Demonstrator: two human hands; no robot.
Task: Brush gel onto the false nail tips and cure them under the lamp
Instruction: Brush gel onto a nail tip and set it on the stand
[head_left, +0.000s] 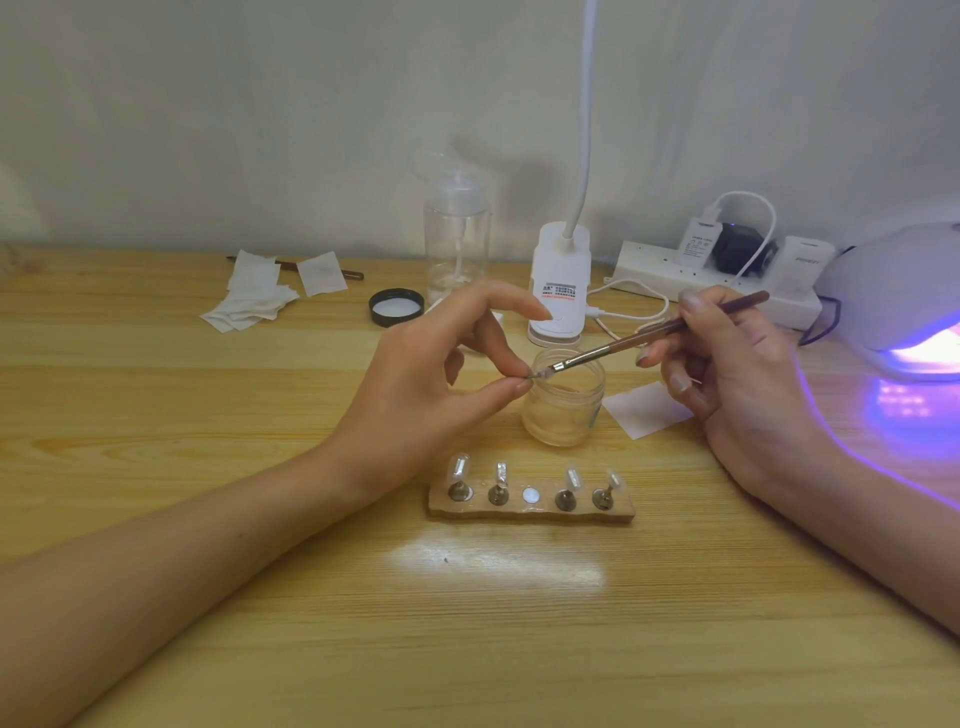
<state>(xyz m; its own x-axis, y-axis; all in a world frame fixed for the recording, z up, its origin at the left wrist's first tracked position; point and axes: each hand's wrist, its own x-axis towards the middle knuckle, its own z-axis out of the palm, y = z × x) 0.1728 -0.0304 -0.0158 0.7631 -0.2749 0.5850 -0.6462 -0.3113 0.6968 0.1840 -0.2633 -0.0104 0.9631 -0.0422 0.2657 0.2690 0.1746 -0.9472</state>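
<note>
Five false nail tips (459, 466) in all: four on the one wooden holder (530, 512), one tip (539, 372) pinched by the left hand (431, 374). Two brushes: one brush (649, 338) in the right hand (743, 384), a second brush (353, 274) far back. One jar (563, 410), one lid (397, 307), one bottle (456, 244), one curing lamp (893, 291), one desk lamp (558, 291).

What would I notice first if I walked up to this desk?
Probably the purple glow of the curing lamp at the far right. Next, the two hands at centre: the left hand pinches a tiny nail tip over an open jar while the right hand touches a brush to it. In front stands a wooden holder with four more tips.
</note>
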